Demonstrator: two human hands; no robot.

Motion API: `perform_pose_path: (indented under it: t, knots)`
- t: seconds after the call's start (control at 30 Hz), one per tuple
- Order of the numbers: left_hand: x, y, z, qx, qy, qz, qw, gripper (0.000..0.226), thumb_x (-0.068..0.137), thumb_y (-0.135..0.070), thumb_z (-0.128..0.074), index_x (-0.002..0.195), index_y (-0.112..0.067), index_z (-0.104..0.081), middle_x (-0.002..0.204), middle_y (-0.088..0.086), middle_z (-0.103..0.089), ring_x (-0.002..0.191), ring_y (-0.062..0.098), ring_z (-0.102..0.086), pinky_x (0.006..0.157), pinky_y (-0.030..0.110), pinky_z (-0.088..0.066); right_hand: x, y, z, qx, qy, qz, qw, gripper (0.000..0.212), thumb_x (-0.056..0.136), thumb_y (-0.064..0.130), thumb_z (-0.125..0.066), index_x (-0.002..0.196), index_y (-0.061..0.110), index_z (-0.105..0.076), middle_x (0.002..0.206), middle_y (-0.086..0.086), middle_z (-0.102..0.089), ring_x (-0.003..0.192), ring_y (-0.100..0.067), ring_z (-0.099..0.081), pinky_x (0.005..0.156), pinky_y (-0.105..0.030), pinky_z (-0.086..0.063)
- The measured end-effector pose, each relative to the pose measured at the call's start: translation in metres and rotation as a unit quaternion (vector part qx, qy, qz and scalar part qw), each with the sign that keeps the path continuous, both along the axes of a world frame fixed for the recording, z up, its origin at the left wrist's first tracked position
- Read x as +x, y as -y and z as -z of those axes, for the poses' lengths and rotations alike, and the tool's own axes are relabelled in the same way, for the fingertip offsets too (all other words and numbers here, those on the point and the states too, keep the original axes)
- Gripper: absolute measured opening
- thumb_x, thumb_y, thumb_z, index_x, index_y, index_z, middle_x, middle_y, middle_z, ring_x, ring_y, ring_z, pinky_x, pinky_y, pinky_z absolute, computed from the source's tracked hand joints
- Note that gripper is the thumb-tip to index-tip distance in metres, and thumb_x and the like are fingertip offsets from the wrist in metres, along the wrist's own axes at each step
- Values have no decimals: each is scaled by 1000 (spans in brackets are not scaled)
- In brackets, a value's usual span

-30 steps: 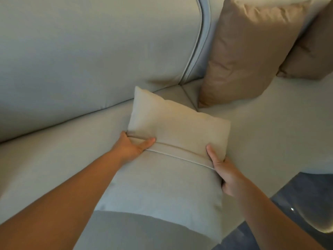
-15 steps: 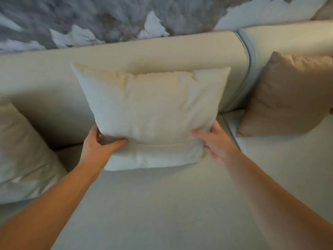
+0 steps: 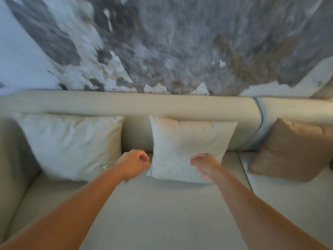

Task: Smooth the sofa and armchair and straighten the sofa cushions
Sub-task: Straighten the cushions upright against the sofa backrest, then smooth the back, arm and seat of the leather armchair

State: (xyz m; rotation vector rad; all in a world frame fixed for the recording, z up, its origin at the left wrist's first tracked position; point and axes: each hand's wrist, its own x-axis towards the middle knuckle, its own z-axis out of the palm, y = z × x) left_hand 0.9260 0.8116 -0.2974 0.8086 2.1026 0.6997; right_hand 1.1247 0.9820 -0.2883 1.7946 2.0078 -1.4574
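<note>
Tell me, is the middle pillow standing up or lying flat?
Standing up. The middle pillow leans against the sofa back, bottom edge on the seat, neither hand gripping it.

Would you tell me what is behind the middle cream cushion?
The beige sofa backrest stands behind the middle cream square cushion; the backrest part it covers is hidden.

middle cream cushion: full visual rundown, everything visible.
The middle cream cushion is square, pale off-white fabric, softly creased and plump. It stands upright, tilted slightly, on the sofa seat, leaning against the backrest. The left hand is at its lower left corner and the right hand is in front of its lower edge; motion blur hides whether either touches it.
</note>
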Motion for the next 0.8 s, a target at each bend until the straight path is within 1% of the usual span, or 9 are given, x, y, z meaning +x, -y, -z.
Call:
perform_pose_path:
  t: [0.07,0.2,0.3,0.33,0.43,0.53,0.6,0.7,0.8]
  knots:
    - [-12,49,-42,-59,-106,39,992,15,86,-36,-62,88,-22,-68,95,5,-70,96,28,-66,85,37,-53,-30,51,-41,40,18,-161,986,14,86,19,-62,94,20,-74,100,-10,-72,83,-25,-65,59,-22,-46]
    - [-36,183,-132,-171,-266,63,947,46,93,-54,-43,112,-18,-64,120,10,-65,109,31,-61,92,41,-50,-96,171,-134,129,67,-392,908,24,89,18,-53,95,13,-76,108,-11,-75,94,-26,-68,77,-26,-52]
    - [-54,317,-195,-193,-312,-20,930,41,90,-44,-42,110,-16,-64,120,15,-65,108,35,-62,85,39,-50,-143,278,-194,144,93,-488,856,29,91,14,-47,87,3,-73,91,-16,-77,63,-23,-68,47,-20,-49]
    - [-57,364,-211,-200,-318,-58,925,38,90,-40,-43,110,-16,-64,120,16,-64,109,36,-61,84,38,-50,-158,314,-211,164,91,-512,839,30,91,14,-48,88,0,-74,85,-15,-76,59,-23,-67,45,-20,-48]
    - [-42,508,-244,-245,-322,-168,899,34,88,-34,-45,109,-15,-63,118,14,-65,106,35,-63,73,34,-45,-190,426,-238,217,60,-595,771,30,87,19,-51,82,-1,-73,81,-17,-77,69,-29,-73,65,-33,-59]
    - [-5,639,-243,-297,-279,-283,868,36,83,-32,-50,109,-14,-65,116,13,-68,105,34,-66,75,36,-49,-218,550,-236,243,45,-693,677,27,88,24,-53,88,6,-73,99,-20,-75,87,-33,-69,80,-34,-54]
    - [17,689,-232,-308,-245,-328,859,37,82,-34,-52,110,-13,-65,116,12,-68,106,33,-66,78,36,-50,-227,606,-227,238,47,-732,636,26,89,27,-54,89,9,-73,99,-17,-75,91,-33,-70,81,-34,-53]
    - [55,766,-211,-323,-177,-395,841,34,85,-34,-51,109,-14,-64,116,13,-67,105,34,-65,81,38,-51,-234,708,-215,234,32,-807,541,24,85,26,-51,72,11,-66,83,-18,-75,77,-32,-72,72,-33,-57]
    - [78,815,-185,-325,-110,-453,823,32,86,-31,-48,110,-13,-62,116,11,-65,105,33,-63,88,42,-54,-240,790,-204,230,10,-863,450,18,82,28,-52,78,18,-66,94,-14,-74,89,-34,-67,74,-33,-51]
